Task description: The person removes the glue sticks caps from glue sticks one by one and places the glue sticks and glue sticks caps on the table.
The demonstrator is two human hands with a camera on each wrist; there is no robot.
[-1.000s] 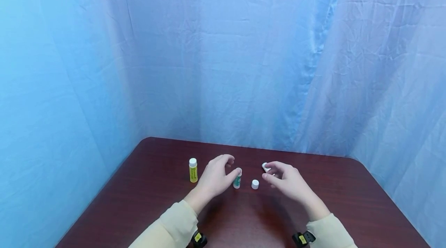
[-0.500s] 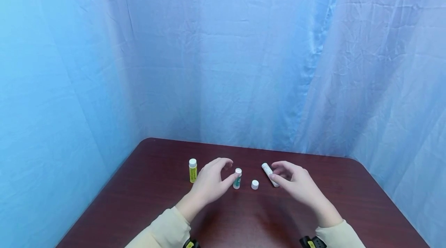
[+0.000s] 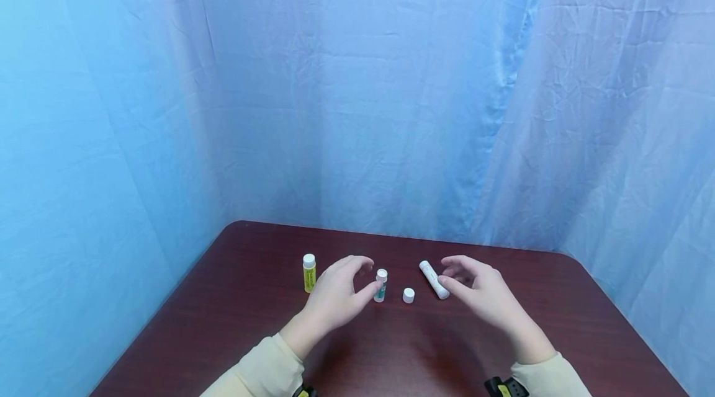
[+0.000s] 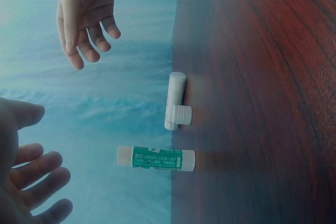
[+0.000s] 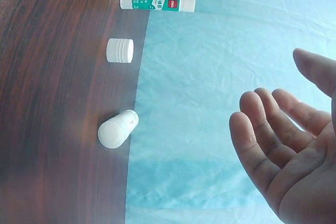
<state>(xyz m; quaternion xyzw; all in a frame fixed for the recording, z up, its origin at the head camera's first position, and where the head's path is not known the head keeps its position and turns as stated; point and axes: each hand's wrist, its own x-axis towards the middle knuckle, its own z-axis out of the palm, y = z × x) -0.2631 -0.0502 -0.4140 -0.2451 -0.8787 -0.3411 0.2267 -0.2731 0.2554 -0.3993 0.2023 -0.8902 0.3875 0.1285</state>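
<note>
A glue stick (image 5: 157, 0) with a green label stands upright near the middle of the table. My left hand (image 3: 337, 296) hovers just left of it, fingers loosely bent and thumb apart; its thumb overlaps the label in the head view. A small ridged white cap (image 5: 120, 50) sits on the table to the right of the glue stick. Farther right, a white tube (image 3: 434, 280) lies on its side, slanting toward me. Beside it my right hand (image 3: 487, 293) is raised with relaxed fingers. The palms look bare in both wrist views.
A yellow-labelled stick with a white cap (image 3: 310, 273) stands upright at the left, behind my left hand. The dark reddish wooden table (image 3: 391, 360) has rounded far corners. Pale blue cloth (image 3: 357, 105) hangs around its back and sides.
My right hand has drawn away to the right, uncovering the white tube lying on the table. My left hand has shifted slightly left and toward me, baring more of the glue stick's top.
</note>
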